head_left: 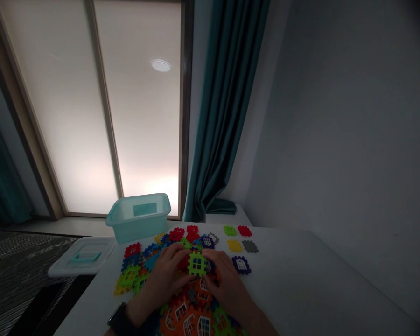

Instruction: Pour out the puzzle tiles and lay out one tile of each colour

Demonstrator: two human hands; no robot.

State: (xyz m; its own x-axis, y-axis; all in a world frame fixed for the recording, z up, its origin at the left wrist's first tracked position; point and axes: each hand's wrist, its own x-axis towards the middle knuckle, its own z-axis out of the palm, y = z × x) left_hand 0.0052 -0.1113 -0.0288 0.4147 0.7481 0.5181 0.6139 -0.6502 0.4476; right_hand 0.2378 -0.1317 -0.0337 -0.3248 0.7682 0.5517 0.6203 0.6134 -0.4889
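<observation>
The left hand [166, 269] and right hand [225, 285] are pressed together, fingers curved inward, on opposite sides of a lime-green square plastic window tile [197, 264] with interlocking notched edges. The tile stands at the centre of the white surface [301, 284], between both sets of fingertips, and its lower edge rests against a joined sheet of orange, green and red tiles with white window frames [189, 315]. A black wristwatch [119, 321] is worn on the left wrist.

A heap of loose multicoloured notched plastic tiles [136, 266] lies just beyond and to the left of the left hand. Five separate tiles lie to the right of the heap: lime green [230, 230], red [244, 231], yellow [234, 245], grey [250, 246] and purple with a white window [241, 265].

A translucent teal plastic storage bin [138, 217] stands at the far edge of the surface; its contents cannot be determined from this angle. A translucent rectangular bin lid [82, 256] with a teal handle lies apart, at the left edge.
</observation>
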